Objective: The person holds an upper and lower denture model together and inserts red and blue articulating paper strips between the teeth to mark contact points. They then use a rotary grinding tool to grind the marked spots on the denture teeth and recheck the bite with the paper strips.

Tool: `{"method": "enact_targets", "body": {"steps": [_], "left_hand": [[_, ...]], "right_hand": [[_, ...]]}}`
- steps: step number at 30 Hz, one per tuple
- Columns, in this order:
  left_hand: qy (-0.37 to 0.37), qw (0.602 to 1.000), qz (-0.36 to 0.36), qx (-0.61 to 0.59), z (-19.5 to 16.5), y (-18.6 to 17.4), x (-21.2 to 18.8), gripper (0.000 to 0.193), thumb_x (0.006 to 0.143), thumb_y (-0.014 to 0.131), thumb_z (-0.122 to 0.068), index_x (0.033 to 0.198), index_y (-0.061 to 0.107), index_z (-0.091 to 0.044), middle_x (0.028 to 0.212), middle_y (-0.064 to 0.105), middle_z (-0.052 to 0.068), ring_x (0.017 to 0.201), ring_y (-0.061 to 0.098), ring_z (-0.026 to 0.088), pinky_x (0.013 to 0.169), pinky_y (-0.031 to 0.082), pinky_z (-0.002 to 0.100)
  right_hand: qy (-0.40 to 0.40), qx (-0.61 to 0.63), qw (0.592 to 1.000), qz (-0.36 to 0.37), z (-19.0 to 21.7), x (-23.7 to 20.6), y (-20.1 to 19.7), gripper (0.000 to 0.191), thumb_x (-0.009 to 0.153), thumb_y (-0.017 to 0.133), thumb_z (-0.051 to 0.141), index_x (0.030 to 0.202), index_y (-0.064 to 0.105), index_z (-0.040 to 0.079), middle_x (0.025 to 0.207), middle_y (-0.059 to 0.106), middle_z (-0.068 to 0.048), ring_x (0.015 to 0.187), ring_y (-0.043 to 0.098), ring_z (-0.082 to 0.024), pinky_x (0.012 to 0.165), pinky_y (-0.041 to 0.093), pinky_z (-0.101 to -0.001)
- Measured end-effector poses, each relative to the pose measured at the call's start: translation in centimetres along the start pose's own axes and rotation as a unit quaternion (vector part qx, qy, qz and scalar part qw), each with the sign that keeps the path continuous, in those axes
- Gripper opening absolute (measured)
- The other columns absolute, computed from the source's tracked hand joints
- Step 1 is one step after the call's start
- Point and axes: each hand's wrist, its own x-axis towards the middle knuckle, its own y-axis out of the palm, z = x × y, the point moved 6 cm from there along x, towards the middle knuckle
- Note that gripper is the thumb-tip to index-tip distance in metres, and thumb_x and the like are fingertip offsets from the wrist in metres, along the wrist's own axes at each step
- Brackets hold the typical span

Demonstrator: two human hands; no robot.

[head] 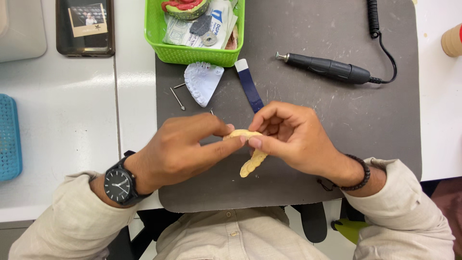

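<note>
Both my hands hold a yellow dental cast [252, 161], a curved arch of teeth, just above a dark grey work mat [337, 125]. My left hand [185, 147] pinches its upper end between thumb and fingers, with a black wristwatch [119, 184] on that wrist. My right hand [293, 137] grips the same end from the right, a dark bead bracelet on its wrist. The lower end of the cast hangs free toward me.
A black rotary handpiece [332, 68] with a coiled cable lies at the mat's far right. A white dental cast [202, 83], a blue strip [249, 86] and metal pins [177, 96] lie beyond my hands. A green basket [159, 38] of items, a phone [85, 26] and a blue tray [9, 137] sit nearby.
</note>
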Motion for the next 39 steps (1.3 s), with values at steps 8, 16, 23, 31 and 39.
{"method": "enact_targets", "body": {"steps": [8,16,23,31,39], "left_hand": [[0.177,0.983,-0.007,-0.044,-3.3,-0.2,-1.2,0.016,0.091,0.071,0.001,0.105,0.070,0.009,0.103,0.071,0.020,0.094,0.077,0.031,0.086,0.066,0.036],[0.145,0.981,0.044,-0.117,-3.4,6.3,-9.7,0.018,0.094,0.071,0.000,0.110,0.072,0.009,0.107,0.073,0.019,0.098,0.078,0.029,0.087,0.066,0.032],[0.098,0.986,0.025,-0.132,-2.6,5.4,-7.4,0.020,0.097,0.071,-0.002,0.114,0.074,0.008,0.111,0.076,0.018,0.102,0.079,0.027,0.088,0.065,0.029],[-0.086,0.991,-0.081,-0.067,1.8,1.4,-0.7,0.019,0.093,0.080,-0.002,0.110,0.071,0.004,0.110,0.069,0.018,0.098,0.076,0.029,0.083,0.064,0.035],[-0.181,0.977,-0.110,0.005,4.0,1.4,-1.3,0.021,0.089,0.086,-0.005,0.105,0.072,-0.005,0.106,0.070,0.007,0.088,0.073,0.021,0.073,0.059,0.029]], "right_hand": [[-0.243,-0.066,0.965,0.067,4.9,-3.5,1.8,0.018,0.087,0.076,0.006,0.093,0.061,-0.001,0.088,0.068,-0.009,0.080,0.069,-0.019,0.069,0.059,-0.0348],[-0.285,-0.004,0.901,0.326,5.6,-4.7,0.5,0.024,0.119,0.054,0.005,0.106,0.062,-0.014,0.105,0.066,-0.024,0.097,0.074,-0.040,0.084,0.064,-0.0441],[-0.271,-0.023,0.926,0.262,4.9,-3.2,0.2,0.016,0.113,0.062,0.006,0.110,0.064,-0.009,0.104,0.069,-0.019,0.096,0.075,-0.033,0.083,0.066,-0.0406],[-0.104,-0.054,0.993,0.000,0.1,0.6,-1.1,0.022,0.091,0.077,0.002,0.107,0.065,-0.006,0.100,0.074,-0.013,0.090,0.073,-0.015,0.078,0.062,-0.0298],[-0.039,0.003,0.999,-0.009,-1.5,3.2,-1.8,0.028,0.099,0.068,0.004,0.124,0.065,-0.007,0.116,0.073,-0.014,0.108,0.072,-0.018,0.097,0.062,-0.0327]]}}
